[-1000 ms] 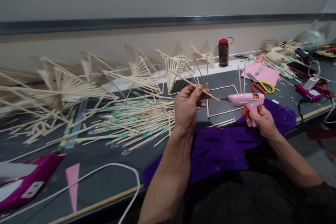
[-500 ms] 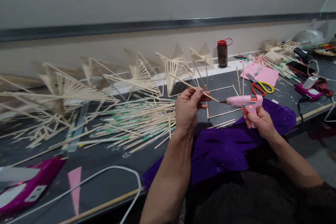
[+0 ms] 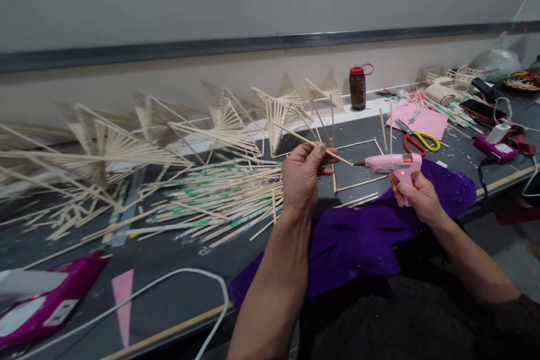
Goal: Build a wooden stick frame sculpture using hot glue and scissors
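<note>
Pale wood, a thin stick [image 3: 293, 134], is pinched between the thumb and fingers of the left hand [image 3: 299, 177], held in the air above the dark tabletop [image 3: 169, 278]. The right hand [image 3: 417, 194] is wrapped around the handle of a pink glue gun [image 3: 388, 162], whose nozzle [image 3: 359, 163] points at the stick's near end, touching it or just beside it (the gap is too small to judge).

Beyond the hands, a square outline of sticks [image 3: 363, 183] lies on the tabletop, with slim uprights [image 3: 332, 118] rising from it. Purple cloth [image 3: 354, 242] spreads below the wrists. A heap of loose sticks [image 3: 228, 188] lies to the left, fanned stick structures [image 3: 238, 132] stand along the wall, and red-and-yellow scissors [image 3: 422, 141] rest to the right near pink paper [image 3: 426, 122].

The likeliest trouble, I'd judge, is the stick swivelling in that light pinch if the nozzle pushes it, smearing glue off the tip. Too hard a trigger squeeze could drip hot glue onto the cloth, and a low forearm might knock the uprights.
</note>
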The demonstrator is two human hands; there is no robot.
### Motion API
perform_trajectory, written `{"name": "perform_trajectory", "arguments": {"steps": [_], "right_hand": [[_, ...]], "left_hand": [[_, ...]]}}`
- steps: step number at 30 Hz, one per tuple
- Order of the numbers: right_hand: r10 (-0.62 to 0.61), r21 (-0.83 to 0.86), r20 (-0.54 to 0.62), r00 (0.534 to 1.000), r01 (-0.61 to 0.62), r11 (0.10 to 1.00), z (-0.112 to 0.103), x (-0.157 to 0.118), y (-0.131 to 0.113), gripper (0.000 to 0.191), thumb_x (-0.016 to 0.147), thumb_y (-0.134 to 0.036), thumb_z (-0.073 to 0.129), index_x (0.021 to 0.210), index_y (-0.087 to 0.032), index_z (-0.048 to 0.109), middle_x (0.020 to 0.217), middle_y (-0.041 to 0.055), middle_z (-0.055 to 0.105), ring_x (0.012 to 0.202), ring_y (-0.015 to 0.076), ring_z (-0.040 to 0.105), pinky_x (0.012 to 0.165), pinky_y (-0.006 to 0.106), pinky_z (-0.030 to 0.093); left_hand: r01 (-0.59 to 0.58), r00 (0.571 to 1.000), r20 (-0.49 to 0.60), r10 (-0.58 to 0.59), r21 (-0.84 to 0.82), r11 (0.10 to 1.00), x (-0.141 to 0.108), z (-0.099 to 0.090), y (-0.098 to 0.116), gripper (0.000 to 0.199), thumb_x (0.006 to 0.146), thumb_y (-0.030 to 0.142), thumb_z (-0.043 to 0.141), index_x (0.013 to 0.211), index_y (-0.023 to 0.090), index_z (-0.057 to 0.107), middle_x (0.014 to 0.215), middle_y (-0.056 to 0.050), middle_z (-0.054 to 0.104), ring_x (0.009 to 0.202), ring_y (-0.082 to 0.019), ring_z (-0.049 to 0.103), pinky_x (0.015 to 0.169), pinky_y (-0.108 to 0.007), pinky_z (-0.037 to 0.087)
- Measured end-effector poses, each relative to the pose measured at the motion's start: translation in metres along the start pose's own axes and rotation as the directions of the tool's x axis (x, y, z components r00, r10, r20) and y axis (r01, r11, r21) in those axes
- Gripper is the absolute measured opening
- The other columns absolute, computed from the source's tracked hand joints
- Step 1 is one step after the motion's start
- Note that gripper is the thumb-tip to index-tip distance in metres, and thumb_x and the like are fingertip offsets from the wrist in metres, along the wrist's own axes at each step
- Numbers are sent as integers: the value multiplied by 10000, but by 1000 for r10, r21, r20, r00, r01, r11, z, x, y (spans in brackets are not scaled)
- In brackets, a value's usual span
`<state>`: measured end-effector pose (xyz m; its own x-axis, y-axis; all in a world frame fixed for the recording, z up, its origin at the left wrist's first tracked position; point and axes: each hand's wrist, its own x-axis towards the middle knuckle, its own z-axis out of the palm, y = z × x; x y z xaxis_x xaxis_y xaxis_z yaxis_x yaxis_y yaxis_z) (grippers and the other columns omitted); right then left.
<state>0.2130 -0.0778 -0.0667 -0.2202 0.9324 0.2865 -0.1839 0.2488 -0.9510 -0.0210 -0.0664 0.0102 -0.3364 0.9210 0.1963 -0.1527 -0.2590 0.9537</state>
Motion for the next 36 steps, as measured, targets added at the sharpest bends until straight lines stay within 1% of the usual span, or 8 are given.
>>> {"name": "perform_trajectory", "arguments": {"steps": [8,15,21,27,31,36], "right_hand": [[-6,-15,-9,1000,6,1000,1,-2,-1,228,843,-414,639,851,-194,577,563,-40,570,451,97,482,464,242,338],[29,-27,-33,999,-30,999,1,-1,-1,225,835,-412,641,842,-197,577,556,-40,569,451,98,489,472,242,356],[-3,4,0,1000,3,1000,1,-1,1,206,850,-386,641,866,-191,579,572,-43,571,456,89,487,471,232,346],[14,8,-15,1000,-14,1000,1,-1,-1,211,843,-389,645,870,-191,577,597,-38,584,460,91,499,473,235,364],[-5,19,-3,1000,5,1000,2,-1,-2,195,845,-367,642,872,-183,584,628,-34,595,458,81,498,470,230,358],[-18,-4,14,1000,18,1000,1,0,0,184,854,-352,631,862,-173,593,567,-46,569,441,79,487,460,224,339]], "left_hand": [[-23,1000,-6,23,37,999,1,0,0,425,656,494,800,839,160,609,797,-58,759,679,-165,732,447,-174,507],[-36,999,3,36,48,998,-1,0,0,395,681,482,792,830,168,605,799,-55,754,683,-165,734,446,-172,507],[-39,999,-14,39,24,999,1,-1,-1,402,662,472,808,821,163,607,770,-50,749,653,-159,725,432,-169,499],[-35,999,-3,36,31,999,0,-1,-1,414,656,479,816,822,160,610,777,-54,752,664,-169,732,436,-177,507],[-40,999,3,40,25,999,1,0,-1,425,652,490,817,814,159,603,767,-49,751,660,-168,734,428,-171,503],[-53,998,-23,53,5,999,3,0,-2,433,617,490,822,796,158,610,734,-39,743,623,-159,723,403,-160,488]]}}
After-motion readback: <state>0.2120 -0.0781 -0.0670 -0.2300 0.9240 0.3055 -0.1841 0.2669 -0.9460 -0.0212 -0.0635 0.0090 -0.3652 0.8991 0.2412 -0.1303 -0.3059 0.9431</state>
